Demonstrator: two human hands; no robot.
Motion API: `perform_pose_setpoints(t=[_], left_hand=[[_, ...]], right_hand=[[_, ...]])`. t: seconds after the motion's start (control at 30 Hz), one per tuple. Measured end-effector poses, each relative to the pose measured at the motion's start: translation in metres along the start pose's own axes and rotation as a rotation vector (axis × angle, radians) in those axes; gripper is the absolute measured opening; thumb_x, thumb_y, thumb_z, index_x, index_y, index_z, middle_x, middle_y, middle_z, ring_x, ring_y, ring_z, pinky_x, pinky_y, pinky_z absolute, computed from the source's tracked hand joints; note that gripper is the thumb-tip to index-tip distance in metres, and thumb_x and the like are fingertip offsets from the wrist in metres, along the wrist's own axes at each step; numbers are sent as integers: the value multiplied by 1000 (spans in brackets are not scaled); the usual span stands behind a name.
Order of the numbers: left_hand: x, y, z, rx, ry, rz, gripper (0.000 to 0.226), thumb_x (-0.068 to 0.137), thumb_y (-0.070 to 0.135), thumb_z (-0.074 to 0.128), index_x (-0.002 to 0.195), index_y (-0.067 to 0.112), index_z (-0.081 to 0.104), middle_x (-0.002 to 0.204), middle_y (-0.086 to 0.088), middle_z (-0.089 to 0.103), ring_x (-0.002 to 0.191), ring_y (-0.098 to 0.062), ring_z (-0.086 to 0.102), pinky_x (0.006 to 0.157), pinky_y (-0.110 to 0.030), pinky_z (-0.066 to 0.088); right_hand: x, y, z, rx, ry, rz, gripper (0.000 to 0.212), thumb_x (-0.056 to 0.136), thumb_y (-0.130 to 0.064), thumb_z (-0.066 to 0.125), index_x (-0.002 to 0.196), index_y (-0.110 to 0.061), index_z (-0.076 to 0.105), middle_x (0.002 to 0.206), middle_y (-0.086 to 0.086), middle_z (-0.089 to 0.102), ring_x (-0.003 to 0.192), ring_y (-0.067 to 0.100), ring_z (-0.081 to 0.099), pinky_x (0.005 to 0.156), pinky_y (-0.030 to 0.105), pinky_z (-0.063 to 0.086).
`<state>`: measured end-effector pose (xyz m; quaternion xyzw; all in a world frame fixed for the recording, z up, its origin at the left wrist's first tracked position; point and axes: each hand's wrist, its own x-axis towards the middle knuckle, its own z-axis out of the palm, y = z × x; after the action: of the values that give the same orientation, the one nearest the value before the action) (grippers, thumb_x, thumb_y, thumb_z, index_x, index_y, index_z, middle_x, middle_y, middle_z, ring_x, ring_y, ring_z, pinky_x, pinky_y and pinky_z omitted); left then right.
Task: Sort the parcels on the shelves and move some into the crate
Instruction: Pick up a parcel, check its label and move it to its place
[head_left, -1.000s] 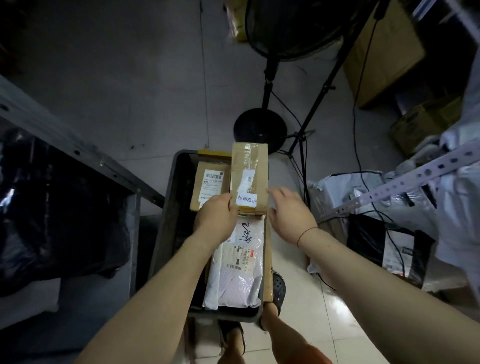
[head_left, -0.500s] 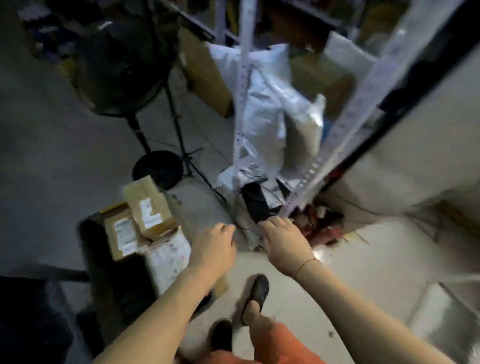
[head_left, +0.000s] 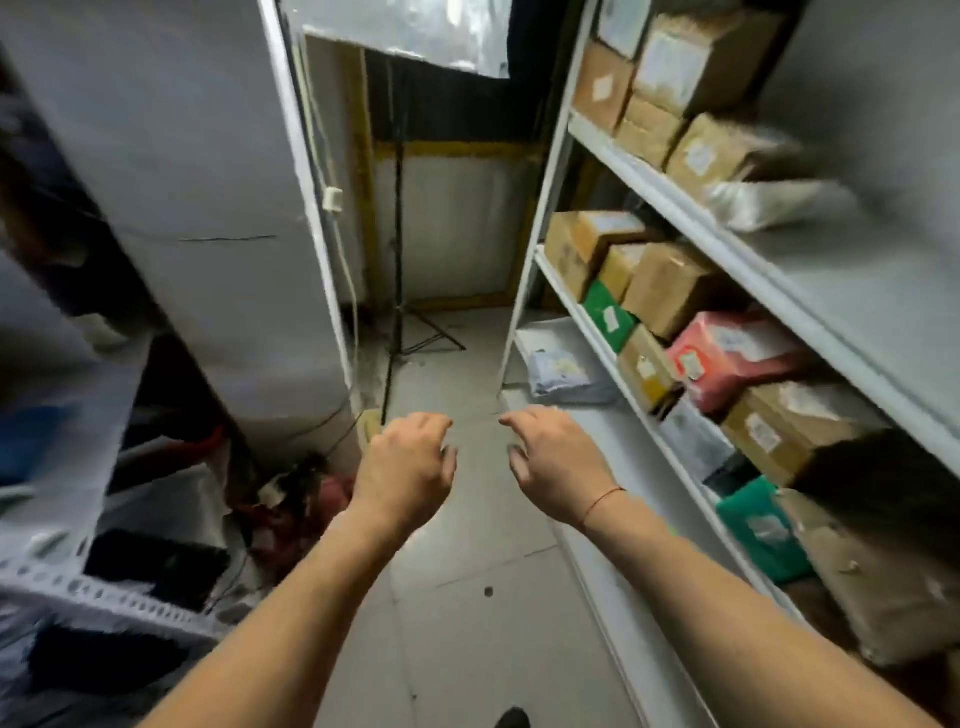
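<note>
Between two racks of shelving, over a pale tiled floor (head_left: 467, 597), both arms reach forward with the hands side by side and a little apart. Left hand (head_left: 402, 467) hangs with its fingers loosely curled downward and holds nothing; right hand (head_left: 558, 462) does the same, fingers relaxed and bent, a thin red string (head_left: 600, 501) round its wrist. Neither hand touches any parcel. Along the right stands a white shelf unit (head_left: 670, 208) packed with parcels: brown cardboard boxes (head_left: 670, 291) on the middle level, a green package (head_left: 608, 317) beside them, a red soft parcel (head_left: 727, 358) further along, and another green bag (head_left: 761, 530) lower down. A white mailer (head_left: 561, 369) lies on the low shelf near the corner. At the far end a dark tripod stand (head_left: 397, 260) rises against the wall. No crate shows in this view
</note>
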<state>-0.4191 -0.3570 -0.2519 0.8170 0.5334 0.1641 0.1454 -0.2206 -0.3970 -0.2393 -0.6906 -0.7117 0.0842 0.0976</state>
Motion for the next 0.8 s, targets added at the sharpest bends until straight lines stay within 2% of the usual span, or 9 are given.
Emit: perform_pose_setpoints(t=[0.1,0.2,0.33,0.43,0.67,0.8], left_hand=[[51,77,11,-27,13,199,37,100,31,65,134,16,68,131,-10,71,114,-37,66,96,-50,57],[83,150,16,-69,20,393,33,98,26,68,128,14,71,123,-13,73,104,-41,68,87,-52,60],[117,236,12,-135,37,659,35,100,28,68,133,16,71,126,-10,74,109,-35,70,91,-48,60],[141,296,14,-210,57,872,32,100,26,71,130,15,73,124,-12,75,107,-38,70,88,-48,58],[168,426,23,-324,-88,1260,39,101,32,67,137,16,69,133,-8,72,114,-35,68,92,-44,57],[152,490,35,-350,-188,1440,44,104,36,62,145,19,63,142,-7,68,124,-34,64,99,-45,57]], right_hand=[[-11,64,-46,6,107,146,40,101,-23,57,141,-19,63,137,8,65,127,30,56,115,43,44],[-36,112,-87,22,235,290,39,100,-20,59,139,-18,65,134,8,66,124,30,56,112,47,47],[-70,156,-137,-31,417,459,40,102,-24,59,141,-18,63,135,7,66,122,28,58,109,45,51],[-96,176,-170,-44,529,590,37,98,-19,64,135,-15,68,130,8,69,121,28,59,108,41,50],[-163,194,-223,-194,677,996,44,103,-23,63,147,-21,59,145,-1,62,137,20,51,115,33,43],[-202,201,-241,-281,770,1215,43,104,-26,62,147,-21,58,148,-1,60,139,22,50,116,37,46]])
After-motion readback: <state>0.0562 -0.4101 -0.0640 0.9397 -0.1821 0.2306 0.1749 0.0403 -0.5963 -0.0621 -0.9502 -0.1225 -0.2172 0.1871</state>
